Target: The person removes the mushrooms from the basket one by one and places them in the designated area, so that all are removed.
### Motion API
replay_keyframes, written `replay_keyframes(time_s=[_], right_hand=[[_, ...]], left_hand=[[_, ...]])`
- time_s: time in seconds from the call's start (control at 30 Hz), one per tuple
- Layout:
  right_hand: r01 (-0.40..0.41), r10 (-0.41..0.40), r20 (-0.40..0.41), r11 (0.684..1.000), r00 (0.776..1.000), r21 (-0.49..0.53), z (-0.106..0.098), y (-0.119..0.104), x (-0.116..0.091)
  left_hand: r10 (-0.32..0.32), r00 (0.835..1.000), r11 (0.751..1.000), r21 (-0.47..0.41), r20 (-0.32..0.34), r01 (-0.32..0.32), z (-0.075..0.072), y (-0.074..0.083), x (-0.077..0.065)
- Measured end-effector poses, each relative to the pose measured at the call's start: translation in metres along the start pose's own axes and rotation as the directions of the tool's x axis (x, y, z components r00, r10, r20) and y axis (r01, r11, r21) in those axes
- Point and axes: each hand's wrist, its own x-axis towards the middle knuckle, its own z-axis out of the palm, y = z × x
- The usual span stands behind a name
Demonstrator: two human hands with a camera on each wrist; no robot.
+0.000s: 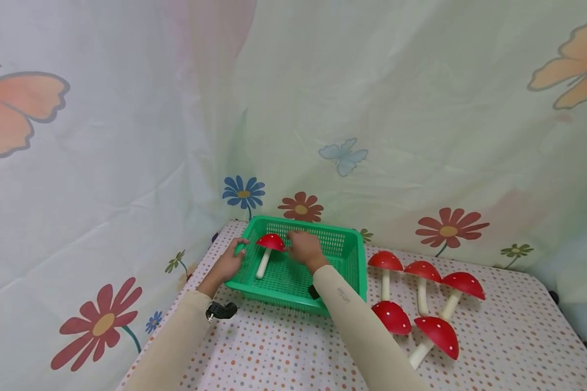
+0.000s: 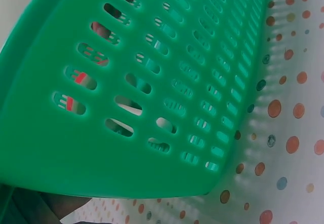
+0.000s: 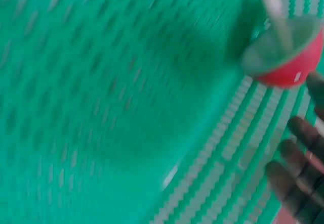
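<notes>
A green plastic basket [image 1: 293, 296] with slotted sides stands on the table. My left hand [image 1: 229, 264] grips its left rim; in the left wrist view the basket wall [image 2: 61, 153] hides most of that hand. Inside the basket lies a toy mushroom [image 1: 271, 242] with a white-dotted red cap and a pale stem, towards the left side. My right hand [image 1: 304, 248] is over the basket, just right of the cap. In the right wrist view its fingers [image 3: 293, 155] are spread and loosely bent, with a fingertip right at the edge of the mushroom cap [image 3: 291, 75].
Right of the basket, several more red-capped mushrooms lie on the dotted tablecloth [image 1: 274, 347], among them a front one [image 1: 437, 334] and a back one [image 1: 385, 260]. A printed cloth backdrop [image 1: 396, 179] hangs behind and to the left of the table.
</notes>
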Motion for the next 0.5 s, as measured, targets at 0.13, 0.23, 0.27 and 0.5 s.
replay_keyframes(time_s=[0.13, 0.23, 0.27, 0.5], right_hand=[[-0.082, 0.079, 0.064, 0.996, 0.995, 0.042, 0.004, -0.016, 0.003], [-0.096, 0.094, 0.086, 0.995, 0.992, 0.017, 0.007, -0.023, 0.005], [-0.098, 0.097, 0.081, 0.995, 0.992, 0.009, 0.008, -0.024, 0.005], [-0.124, 0.125, 0.053, 0.992, 0.991, -0.021, 0.014, -0.027, 0.01]], left_hand=[[-0.008, 1.0, 1.0, 0.017, -0.005, 0.008, 0.0, 0.0, -0.001], [-0.01, 1.0, 1.0, 0.022, -0.004, 0.01, 0.0, 0.0, -0.001], [-0.011, 1.0, 1.0, 0.022, -0.006, 0.011, 0.0, 0.0, -0.001], [-0.008, 1.0, 0.999, 0.032, -0.013, 0.008, 0.001, -0.001, 0.0]])
